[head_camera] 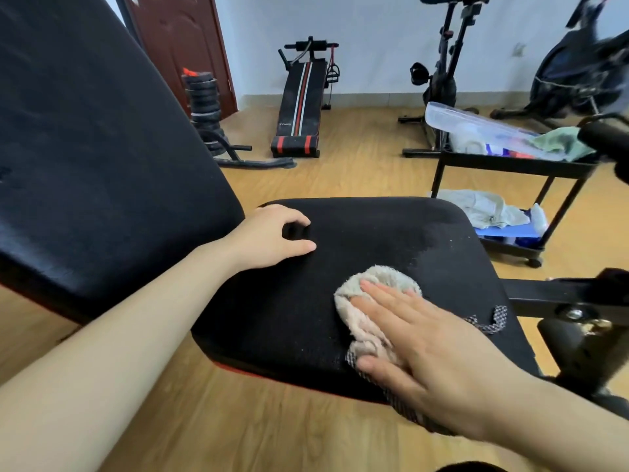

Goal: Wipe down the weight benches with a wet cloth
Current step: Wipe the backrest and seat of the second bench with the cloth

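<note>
1. Head view, the hands: our right hand (432,362) lies flat with straight fingers on the bunched pale cloth (384,279), pressing it onto the near right part of the seat pad (357,240). Our left hand (272,238) rests on the seat pad's far left corner, fingers loosely curled and gripping nothing; it looks like a brace.
2. Head view, progress: we judge the wipe to be mid-way on this pad. The far right corner of the seat pad looks duller and speckled, so it probably remains to be done. The backrest (85,148), rising left of the seat pad, shows faint streaks; whether it has been wiped, we cannot tell. The striped sit-up bench (301,103), well beyond the seat pad, looks untouched.
3. Head view, the surface: the pad is black fabric with a red lower edge.
4. Head view, the room: a wooden floor (357,165) and a pale wall. Beyond the seat pad stand a stack of weight plates (204,107), a brown door (183,39) and an exercise bike (442,73). Right of the pad stands a black cart (510,165) holding more cloths.
</note>
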